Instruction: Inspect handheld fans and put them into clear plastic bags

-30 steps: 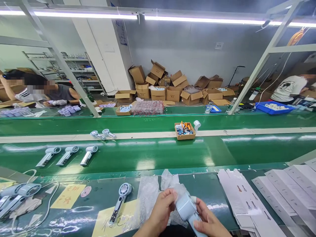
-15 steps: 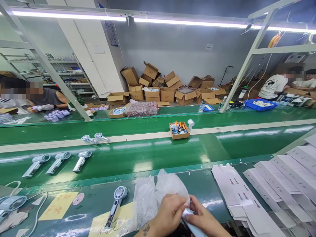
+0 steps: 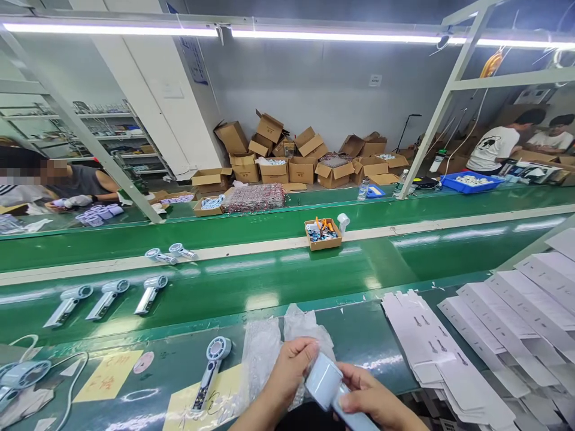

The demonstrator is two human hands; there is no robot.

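Observation:
My right hand [image 3: 372, 400] grips the handle of a pale blue hand-held fan [image 3: 324, 381] at the bottom middle. My left hand [image 3: 290, 368] pinches a clear plastic bag [image 3: 309, 328] at the fan's head. A pile of more clear bags [image 3: 262, 358] lies just left of my hands. Another fan [image 3: 211, 370] lies flat on a yellow paper sheet [image 3: 215, 400] on the bench.
Three fans [image 3: 106, 296] lie on the green conveyor belt [image 3: 278, 278], two more [image 3: 169, 254] farther back, beside a small cardboard box of parts [image 3: 322, 232]. Flat white cartons [image 3: 476, 335] are stacked at right. Other people work at far left and far right. Cardboard boxes [image 3: 291, 155] are piled behind.
The bag covered the fan's head half a second ago; now the head shows bare beside my left hand. The camera view has drifted right, so things sit further left in the frame.

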